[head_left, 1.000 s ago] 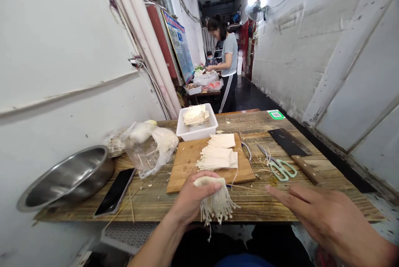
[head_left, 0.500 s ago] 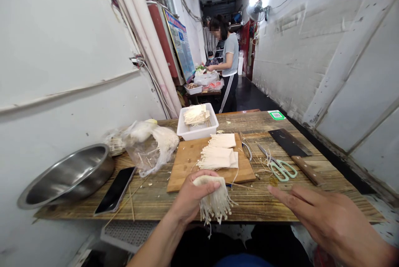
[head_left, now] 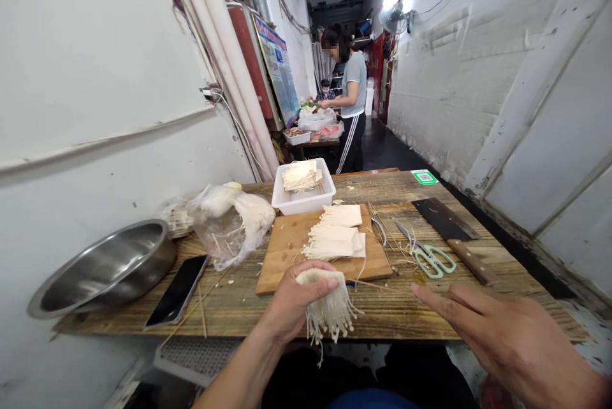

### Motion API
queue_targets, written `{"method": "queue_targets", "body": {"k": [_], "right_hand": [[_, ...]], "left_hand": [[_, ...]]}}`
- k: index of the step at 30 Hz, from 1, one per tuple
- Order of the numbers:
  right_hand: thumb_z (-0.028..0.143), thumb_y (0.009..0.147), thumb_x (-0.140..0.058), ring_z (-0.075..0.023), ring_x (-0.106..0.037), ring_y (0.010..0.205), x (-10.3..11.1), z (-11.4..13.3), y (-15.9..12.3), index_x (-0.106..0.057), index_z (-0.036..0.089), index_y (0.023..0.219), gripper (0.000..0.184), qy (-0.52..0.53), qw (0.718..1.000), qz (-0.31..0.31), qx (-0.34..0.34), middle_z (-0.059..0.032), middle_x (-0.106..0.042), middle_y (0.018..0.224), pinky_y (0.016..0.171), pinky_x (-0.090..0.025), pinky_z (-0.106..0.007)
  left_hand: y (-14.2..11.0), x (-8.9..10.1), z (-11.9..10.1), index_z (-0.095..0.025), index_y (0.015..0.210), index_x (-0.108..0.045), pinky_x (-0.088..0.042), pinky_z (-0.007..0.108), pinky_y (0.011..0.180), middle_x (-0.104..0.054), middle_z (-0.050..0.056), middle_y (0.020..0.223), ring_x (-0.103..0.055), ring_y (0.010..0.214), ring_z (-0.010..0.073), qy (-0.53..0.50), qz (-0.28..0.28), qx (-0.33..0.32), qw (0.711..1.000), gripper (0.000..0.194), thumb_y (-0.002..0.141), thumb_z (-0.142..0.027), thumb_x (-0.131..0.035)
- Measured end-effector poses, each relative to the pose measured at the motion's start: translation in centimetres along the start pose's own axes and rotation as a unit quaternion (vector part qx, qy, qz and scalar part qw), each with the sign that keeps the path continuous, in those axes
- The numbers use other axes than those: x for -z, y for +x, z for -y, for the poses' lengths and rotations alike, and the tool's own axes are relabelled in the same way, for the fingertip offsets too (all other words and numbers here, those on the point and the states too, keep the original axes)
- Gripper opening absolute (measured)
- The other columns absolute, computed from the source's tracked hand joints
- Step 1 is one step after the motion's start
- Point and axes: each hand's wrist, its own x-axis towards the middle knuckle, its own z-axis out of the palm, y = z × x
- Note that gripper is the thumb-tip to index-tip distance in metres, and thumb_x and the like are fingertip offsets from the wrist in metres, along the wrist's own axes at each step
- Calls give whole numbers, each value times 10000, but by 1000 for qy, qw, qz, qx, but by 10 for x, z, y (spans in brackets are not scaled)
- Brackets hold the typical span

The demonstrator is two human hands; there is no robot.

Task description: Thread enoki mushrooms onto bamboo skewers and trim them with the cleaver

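My left hand (head_left: 291,304) is closed round a bundle of enoki mushrooms (head_left: 329,310), caps hanging down over the near table edge. My right hand (head_left: 502,339) hovers flat to the right of it, fingers stretched out, holding nothing. Just beyond lies a wooden cutting board (head_left: 287,246) with wrapped mushroom rolls (head_left: 335,234) on it. Thin bamboo skewers (head_left: 377,285) lie on the table between my hands.
A white tray (head_left: 306,202) of rolls stands behind the board. Green scissors (head_left: 428,256) and a cleaver (head_left: 449,227) lie to the right. A plastic bag of mushrooms (head_left: 229,218), a phone (head_left: 178,291) and a steel bowl (head_left: 102,269) sit left. A person (head_left: 351,106) works at a far table.
My right hand has drifted slightly up and right. The left hand keeps its hold on the mushrooms in nearly the same spot.
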Motion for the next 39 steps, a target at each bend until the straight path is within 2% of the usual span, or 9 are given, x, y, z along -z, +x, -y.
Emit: {"method": "queue_targets", "body": {"k": [25,39], "right_hand": [[33,876,-322,-142,-596,542,0,0,-1,-473,176,1277,452,1,1000,1,-4,-13,-593,707,459,-421,-244],[10,838,-362,-117,-573,508,2,-1,-1,-493,177,1279,490,15,1000,3,8,-2,-596,699,449,-389,-233]], "left_hand": [[-1,-4,-3,-139,726,-679,-427,207,558,-652,-16,610,-547,540,90,0,8,4,1000,316,499,-260,-862],[-2,-5,-1,-151,686,-703,-420,219,570,-675,4,635,-560,567,109,38,18,-8,999,269,500,-274,-855]]}}
